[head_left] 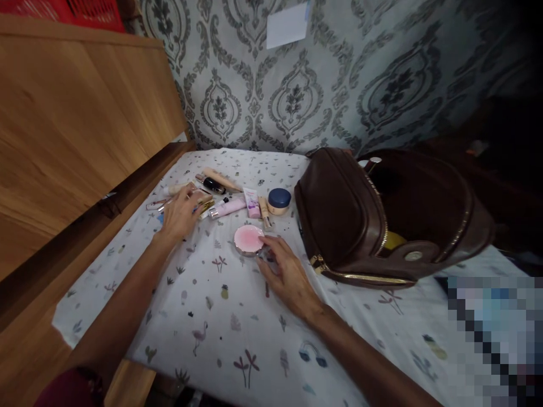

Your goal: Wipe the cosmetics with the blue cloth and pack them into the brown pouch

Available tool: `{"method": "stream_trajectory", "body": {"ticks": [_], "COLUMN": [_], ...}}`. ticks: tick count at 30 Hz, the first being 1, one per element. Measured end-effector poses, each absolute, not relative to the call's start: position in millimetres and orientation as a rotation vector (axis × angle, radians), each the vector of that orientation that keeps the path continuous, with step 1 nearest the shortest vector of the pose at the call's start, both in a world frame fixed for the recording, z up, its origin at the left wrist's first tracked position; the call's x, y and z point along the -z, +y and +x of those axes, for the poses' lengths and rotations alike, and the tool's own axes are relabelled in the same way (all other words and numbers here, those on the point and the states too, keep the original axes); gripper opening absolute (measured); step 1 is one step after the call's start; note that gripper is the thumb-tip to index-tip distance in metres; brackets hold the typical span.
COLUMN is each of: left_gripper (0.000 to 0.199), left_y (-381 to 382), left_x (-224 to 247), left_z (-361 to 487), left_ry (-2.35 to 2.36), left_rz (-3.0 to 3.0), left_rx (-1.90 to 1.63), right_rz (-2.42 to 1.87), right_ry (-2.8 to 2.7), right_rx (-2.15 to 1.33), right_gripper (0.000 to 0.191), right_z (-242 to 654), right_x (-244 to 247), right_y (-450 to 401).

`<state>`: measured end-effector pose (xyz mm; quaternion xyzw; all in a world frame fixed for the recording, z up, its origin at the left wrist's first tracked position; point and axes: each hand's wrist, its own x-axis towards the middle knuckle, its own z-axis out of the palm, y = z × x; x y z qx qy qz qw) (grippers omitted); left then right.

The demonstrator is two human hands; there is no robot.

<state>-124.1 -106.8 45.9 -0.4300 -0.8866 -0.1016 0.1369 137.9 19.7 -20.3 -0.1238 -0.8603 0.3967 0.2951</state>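
The right hand reaches in from the lower right, thumb and forefinger at the right rim of the pink compact, which sits near the centre of the frame, above the printed white cloth on the counter. Its grip is bent around that rim, but I cannot tell whether it pinches the compact or only touches it. The left hand, left of centre, bends its fingers down over the small items there; the hand hides what lies beneath, so I cannot tell whether its grip is closed on anything. Just above and right of it lies a black tube, with a long tan item beside it. Toward the centre come a pink tube, a white-and-purple tube, a slim beige bottle and a blue-lidded jar, all close together beyond the compact. A brown bag stands unzipped at the right. A wooden panel fills the upper left, and patterned wallpaper the top.
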Motion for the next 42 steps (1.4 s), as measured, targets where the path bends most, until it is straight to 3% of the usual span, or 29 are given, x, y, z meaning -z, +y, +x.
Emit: {"method": "stream_trajectory", "body": {"ticks": [19,27,30,32,34,42], "left_gripper": [0.049,0.035,0.034,0.031,0.031,0.039], "left_y": [-110,-75,-62,-60,-62,-65], "left_x": [-36,-56,-43,-31,-22,-15], "left_z": [-109,-42,-8,5,9,-11], "left_ry": [-2.554,-2.315,-2.287,-2.260,-2.229,-2.275], "left_rz": [-1.393,-1.759,-2.016,-1.966,-1.889,-1.922], "left_rx": [0.184,0.871,0.610,0.276,0.174,0.573], "right_rz": [-0.328,-0.381,-0.442,-0.482,-0.502,-0.540], "right_ry": [-2.245,-2.159,-2.168,-2.164,-2.148,-2.185], "right_rx": [-1.063,-1.141,-1.174,-1.172,-1.149,-1.160], "right_gripper": [0.042,0.053,0.063,0.066,0.066,0.061], "right_z": [137,135,136,137,137,142], "right_x": [20,23,23,21,19,1], "right_y": [17,19,17,15,12,8]}}
